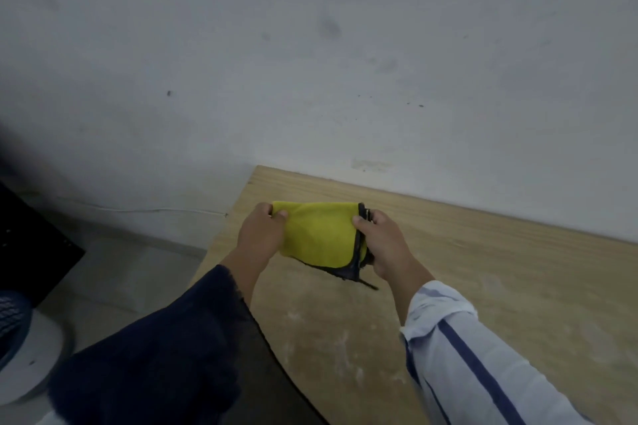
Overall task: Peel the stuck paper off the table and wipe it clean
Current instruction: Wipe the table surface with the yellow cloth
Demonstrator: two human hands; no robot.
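Left hand [260, 233] pinches left edge of cloth [317, 235]; right hand [385, 243] grips right edge. Cloth yellow, dark-trimmed, folded, held taut above wooden surface [518, 286]. Whitish smears [331, 335] on surface below, nearer person.

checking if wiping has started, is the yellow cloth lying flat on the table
No, the left hand and right hand each pinch one end of the yellow cloth, holding it up.
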